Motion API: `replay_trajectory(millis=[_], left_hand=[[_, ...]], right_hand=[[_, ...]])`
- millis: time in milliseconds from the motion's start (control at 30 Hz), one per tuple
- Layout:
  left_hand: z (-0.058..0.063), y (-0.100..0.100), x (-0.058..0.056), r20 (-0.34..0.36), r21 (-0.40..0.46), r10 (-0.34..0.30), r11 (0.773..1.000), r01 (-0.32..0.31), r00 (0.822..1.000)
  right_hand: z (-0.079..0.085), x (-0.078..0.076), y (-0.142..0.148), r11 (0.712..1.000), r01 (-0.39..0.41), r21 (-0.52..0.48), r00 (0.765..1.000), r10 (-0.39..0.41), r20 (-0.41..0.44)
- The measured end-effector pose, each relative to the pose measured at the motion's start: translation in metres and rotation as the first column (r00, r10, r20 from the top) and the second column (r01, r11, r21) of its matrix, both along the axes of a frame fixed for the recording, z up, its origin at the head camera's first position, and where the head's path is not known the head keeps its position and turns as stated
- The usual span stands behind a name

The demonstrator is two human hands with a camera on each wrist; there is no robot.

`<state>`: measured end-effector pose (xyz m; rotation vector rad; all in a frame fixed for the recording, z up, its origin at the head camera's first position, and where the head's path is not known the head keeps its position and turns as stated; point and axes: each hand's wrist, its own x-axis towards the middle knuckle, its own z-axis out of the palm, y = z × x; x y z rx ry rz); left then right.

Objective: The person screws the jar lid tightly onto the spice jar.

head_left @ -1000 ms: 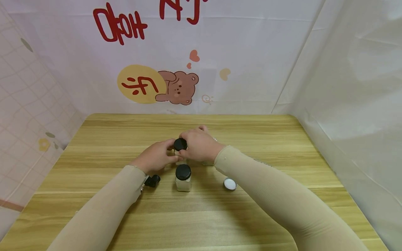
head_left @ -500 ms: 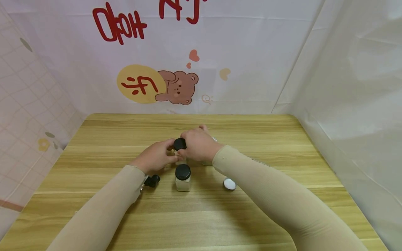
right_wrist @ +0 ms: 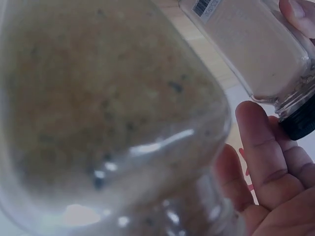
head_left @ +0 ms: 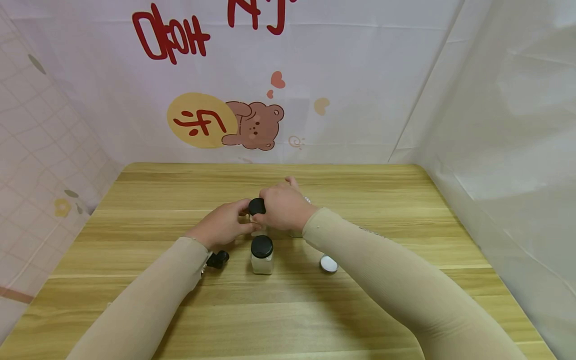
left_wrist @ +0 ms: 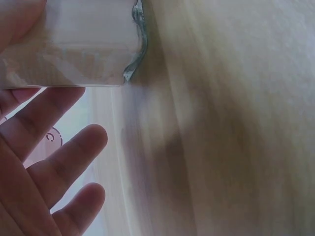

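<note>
A clear jar [left_wrist: 83, 44] of pale powder stands between both hands in the middle of the table. My left hand [head_left: 221, 225] grips its body between thumb and fingers; in the left wrist view the lower fingers spread away from the glass. My right hand [head_left: 284, 206] pinches its black lid [head_left: 257, 206] from the right and above. The right wrist view shows the same jar's barcode label [right_wrist: 205, 9]. A second jar [head_left: 262, 265] with a black lid stands upright nearer me. A third jar [right_wrist: 113, 98] with speckled contents is mostly hidden behind my right hand and wrist in the head view.
A small round white disc with a metallic rim [head_left: 329, 263] lies on the wooden table [head_left: 288, 325], close to the right sleeve. A small black object [head_left: 219, 259] shows at the left wrist. A printed white curtain [head_left: 360, 75] hangs behind the table's back edge.
My right hand has turned and shifted slightly to the left on the lid, its fingers covering a bit more of it. The left hand and the other jars stay in place.
</note>
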<state>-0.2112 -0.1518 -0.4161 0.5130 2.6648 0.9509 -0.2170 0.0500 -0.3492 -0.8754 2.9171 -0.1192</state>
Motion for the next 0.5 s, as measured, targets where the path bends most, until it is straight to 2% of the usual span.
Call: replay_trajectory(millis=[500], left_hand=[[0.0011,-0.0002,0.0006,0.014,-0.007,0.001,1.000,-0.001,1.000]], right_hand=[[0.0003,-0.0004,-0.0006,0.999,-0.031,-0.015,1.000,0.031,-0.001]])
